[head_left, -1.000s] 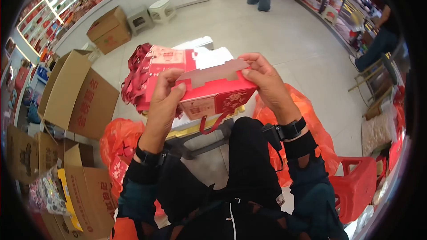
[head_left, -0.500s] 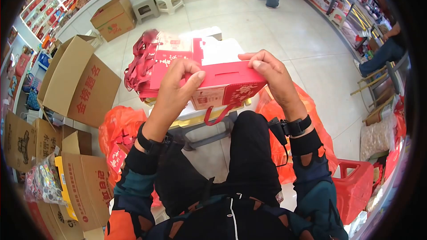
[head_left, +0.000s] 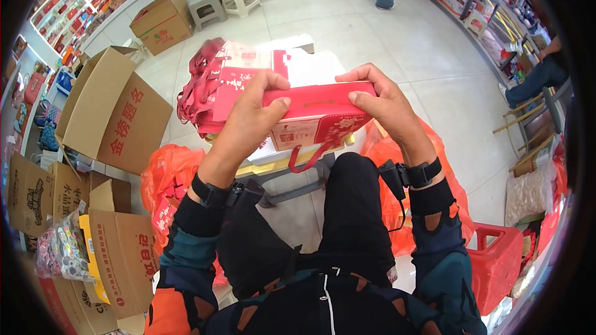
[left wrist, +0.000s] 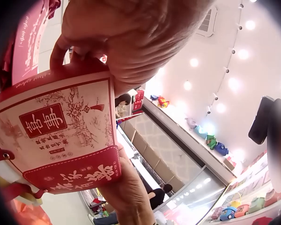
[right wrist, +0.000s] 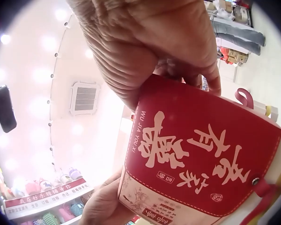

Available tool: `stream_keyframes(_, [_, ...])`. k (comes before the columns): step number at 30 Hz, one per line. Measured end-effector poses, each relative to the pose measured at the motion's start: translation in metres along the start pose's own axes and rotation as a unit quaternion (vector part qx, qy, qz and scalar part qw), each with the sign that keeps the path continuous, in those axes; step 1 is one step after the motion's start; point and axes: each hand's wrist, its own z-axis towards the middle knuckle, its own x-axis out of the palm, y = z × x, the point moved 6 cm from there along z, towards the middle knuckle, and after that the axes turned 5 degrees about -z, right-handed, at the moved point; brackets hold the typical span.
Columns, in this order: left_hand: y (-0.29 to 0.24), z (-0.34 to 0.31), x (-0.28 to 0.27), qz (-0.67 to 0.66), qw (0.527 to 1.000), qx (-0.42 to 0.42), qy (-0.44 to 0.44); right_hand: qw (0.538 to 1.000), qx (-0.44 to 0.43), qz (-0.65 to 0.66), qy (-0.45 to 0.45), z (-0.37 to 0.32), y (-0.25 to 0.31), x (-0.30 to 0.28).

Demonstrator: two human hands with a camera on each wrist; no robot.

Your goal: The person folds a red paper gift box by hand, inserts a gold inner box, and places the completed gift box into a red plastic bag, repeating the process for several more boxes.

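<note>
A red and cream paper gift box (head_left: 295, 136) with printed characters is held above a low stand by both hands. Its plain red panel, with a short slit, faces up, and a red ribbon handle (head_left: 307, 160) hangs below. My left hand (head_left: 254, 110) grips the left end, thumb on the red panel and fingers over the far edge. At the right end, my right hand (head_left: 388, 104) pinches the box the same way. Cream printing on the box (left wrist: 70, 126) fills the left wrist view; large characters cover the red part of the box (right wrist: 201, 140) in the right wrist view.
Behind the box lies a stack of red printed bags (head_left: 239, 77) with ribbon handles, beside white material (head_left: 313, 65). Orange plastic bags (head_left: 167, 177) flank the knees. Cardboard boxes (head_left: 115, 115) stand at left, a red stool (head_left: 496, 267) at right.
One second ago the box's upper side was open with raised, notched flaps; now a flat red panel covers it. The left hand has shifted right along the box, and both hands keep their hold.
</note>
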Motion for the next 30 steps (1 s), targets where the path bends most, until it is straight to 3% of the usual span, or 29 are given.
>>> stream_keyframes(2, [-0.001, 0.0, -0.001, 0.035, 0.998, 0.043, -0.018, 1.0, 0.0, -0.008, -0.002, 0.001, -0.001, 0.0])
stream_keyframes(9, [0.0, -0.001, 0.0, 0.016, 0.998, 0.057, -0.033, 0.999, 0.007, -0.011, -0.032, 0.0, -0.009, 0.002])
stream_keyframes(11, [-0.007, -0.005, -0.002, -0.008, 0.993, 0.091, -0.077, 0.998, -0.016, 0.016, -0.056, 0.001, -0.009, 0.001])
stream_keyframes(15, [-0.009, -0.01, -0.004, -0.052, 0.993, 0.074, -0.073, 0.998, -0.015, 0.034, -0.05, 0.002, -0.011, 0.0])
stream_keyframes(17, [-0.003, -0.011, -0.002, -0.001, 0.998, 0.039, -0.04, 0.999, -0.014, 0.029, -0.035, 0.002, -0.012, 0.001])
stream_keyframes(24, [0.002, -0.007, 0.001, 0.039, 0.995, 0.073, -0.047, 0.999, -0.021, -0.016, -0.032, 0.0, -0.003, 0.003])
stream_keyframes(27, [0.002, -0.008, 0.002, -0.045, 0.997, 0.053, -0.044, 0.999, -0.02, -0.029, -0.023, 0.001, -0.003, 0.002])
stream_keyframes(29, [0.019, -0.006, 0.002, -0.211, 0.977, -0.027, -0.031, 0.999, -0.021, -0.021, -0.041, -0.001, -0.004, 0.001])
stream_keyframes(30, [0.018, -0.006, 0.005, -0.212, 0.976, -0.027, -0.032, 0.999, -0.02, -0.021, -0.04, -0.002, -0.005, 0.004])
